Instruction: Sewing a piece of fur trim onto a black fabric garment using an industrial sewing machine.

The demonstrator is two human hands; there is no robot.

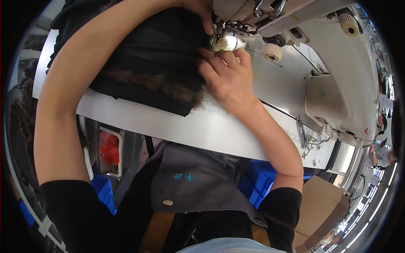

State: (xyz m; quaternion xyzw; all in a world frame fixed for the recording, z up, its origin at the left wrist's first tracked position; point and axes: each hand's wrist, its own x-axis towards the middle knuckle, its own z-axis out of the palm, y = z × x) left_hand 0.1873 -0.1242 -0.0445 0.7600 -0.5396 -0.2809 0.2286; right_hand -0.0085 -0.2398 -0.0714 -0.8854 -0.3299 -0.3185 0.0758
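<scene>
Cloth [168, 42], black with brown fur [139, 78], lies on the table [130, 116] in the head view, its right edge by the sewing machine's [358, 71] lit foot. The right hand [228, 78] curls narrowly at that edge; whether it pinches cannot be told. The left hand [200, 8], partly cut off, hides its grip. Feeding seems in hand; next calls for steady guiding, fingers clear.

Red plastic [109, 147] in pale-rimmed basket [121, 154], lower left; blue bin [103, 193] near; cardboard box [317, 202], lower right.
</scene>
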